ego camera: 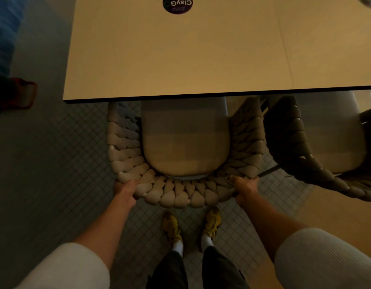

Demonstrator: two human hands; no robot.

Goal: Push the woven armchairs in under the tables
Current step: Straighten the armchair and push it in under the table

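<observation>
Entry, nearest first.

- Yellow shoes [172, 226]: standing on the tiled floor [65, 163], just behind the chair back.
- Left hand [124, 187]: gripping the left curve of the back rim, fingers wrapping round the weave.
- Right hand [244, 187]: gripping the right curve the same way, thumb lying on top.
- Woven armchair [176, 195]: facing the worktop [170, 55], front of its seat cushion [185, 140] passing under the near edge, back and most of the seat showing outside.
- Second armchair [288, 138]: darker, just beside on the right, angled, also partly under the near edge.
- Round sticker [177, 4]: lying near the far edge.

Step in hand, by my reading: sliding this chair in, partway done. The next move is calling for a straight, level push, minding that the arms are clearing the edge and the neighbouring chair.
</observation>
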